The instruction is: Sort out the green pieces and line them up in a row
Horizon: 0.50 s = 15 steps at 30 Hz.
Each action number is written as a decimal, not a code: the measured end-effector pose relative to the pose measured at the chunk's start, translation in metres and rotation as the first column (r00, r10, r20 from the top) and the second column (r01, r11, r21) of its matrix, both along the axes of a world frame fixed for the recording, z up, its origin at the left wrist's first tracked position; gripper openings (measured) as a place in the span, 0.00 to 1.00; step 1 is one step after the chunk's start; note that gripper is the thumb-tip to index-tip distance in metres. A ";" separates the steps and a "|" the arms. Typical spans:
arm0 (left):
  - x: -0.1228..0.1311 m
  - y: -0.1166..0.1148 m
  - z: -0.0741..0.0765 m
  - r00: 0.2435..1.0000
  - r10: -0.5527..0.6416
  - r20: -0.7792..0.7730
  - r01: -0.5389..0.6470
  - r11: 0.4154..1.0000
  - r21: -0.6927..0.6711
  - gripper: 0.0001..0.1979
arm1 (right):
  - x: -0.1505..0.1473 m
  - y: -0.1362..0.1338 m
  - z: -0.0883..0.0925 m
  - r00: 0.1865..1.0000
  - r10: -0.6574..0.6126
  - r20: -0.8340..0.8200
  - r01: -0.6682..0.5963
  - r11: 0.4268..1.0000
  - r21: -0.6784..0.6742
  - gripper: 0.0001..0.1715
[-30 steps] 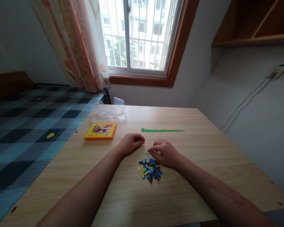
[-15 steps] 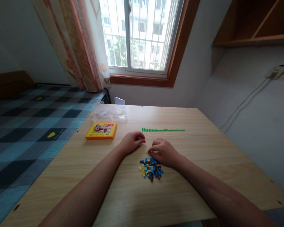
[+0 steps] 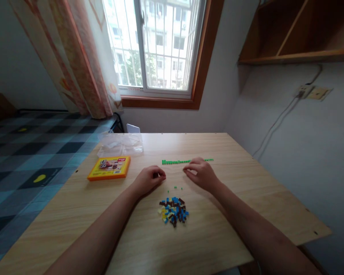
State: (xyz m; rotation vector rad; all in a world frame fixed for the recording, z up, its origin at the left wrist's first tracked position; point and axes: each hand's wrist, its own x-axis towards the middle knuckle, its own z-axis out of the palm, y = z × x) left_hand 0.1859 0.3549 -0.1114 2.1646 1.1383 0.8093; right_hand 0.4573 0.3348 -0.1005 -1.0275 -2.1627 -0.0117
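Note:
A long row of small green bricks (image 3: 172, 162) runs across the middle of the table. My right hand (image 3: 202, 175) is just in front of this row and hides part of it. Its thumb and index finger are pinched together; whatever is between them is too small to make out. To the left, my left hand (image 3: 149, 179) rests on the table with fingers curled and tips together, their contents hidden. Between and below the hands lie a few loose green pieces (image 3: 175, 187). Nearer to me is a heap of blue, brown and yellow bricks (image 3: 174, 211).
A yellow-orange box (image 3: 110, 168) lies left of my left hand. Behind it stand clear plastic trays (image 3: 120, 144) on the wooden table (image 3: 218, 236). A bed (image 3: 46, 152) adjoins the left side. Wall and shelf (image 3: 298, 53) are at the right.
My right hand has moved from beside the heap away from me to the green row, uncovering the loose green pieces. The left hand stays curled in place. The camera view has turned slightly right.

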 end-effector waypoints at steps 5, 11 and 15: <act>-0.002 0.003 -0.004 0.999 -0.017 -0.034 0.018 1.000 0.020 0.08 | 0.102 0.037 -0.006 0.858 -0.505 -0.090 0.496 0.862 -0.106 0.11; -0.002 0.005 -0.004 0.995 -0.012 -0.098 0.015 1.000 0.024 0.09 | 0.152 0.055 -0.045 0.676 -0.736 -0.037 0.682 0.644 -0.346 0.16; -0.005 0.004 -0.003 0.994 0.000 -0.112 0.003 1.000 0.022 0.10 | 0.140 0.056 -0.050 0.709 -0.705 -0.020 0.655 0.669 -0.353 0.15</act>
